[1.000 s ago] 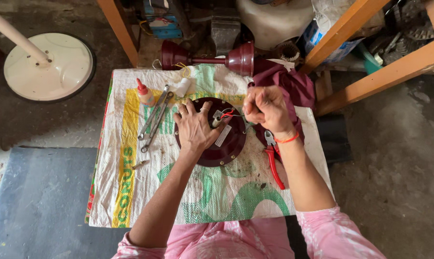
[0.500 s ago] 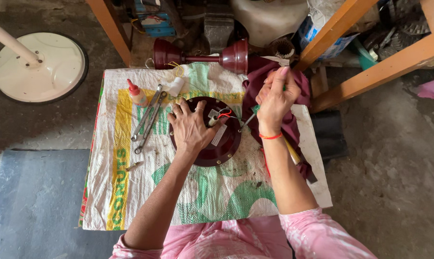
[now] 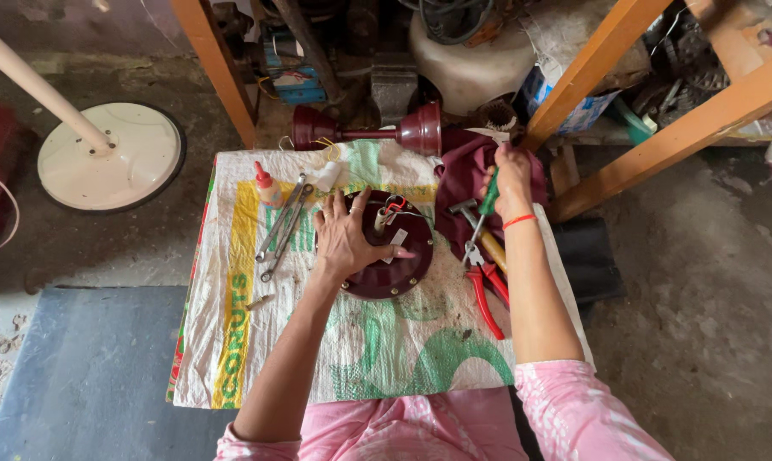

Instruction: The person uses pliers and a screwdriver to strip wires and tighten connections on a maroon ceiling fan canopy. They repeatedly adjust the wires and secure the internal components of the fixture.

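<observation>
My left hand [image 3: 345, 239] lies spread flat on the maroon motor housing [image 3: 386, 256]; my right hand [image 3: 512, 181] fingers grip a green-handled screwdriver [image 3: 486, 207]

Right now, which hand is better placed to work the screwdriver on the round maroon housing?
Probably the right hand: it already grips the green-handled screwdriver just beside the maroon housing. The left hand lies spread on the housing, steadying it.

Red-handled pliers [image 3: 487, 294], hammer [image 3: 476, 224], small glue bottle [image 3: 266, 184], white round fan base [image 3: 111, 156], woven sack [image 3: 232, 324]
</observation>
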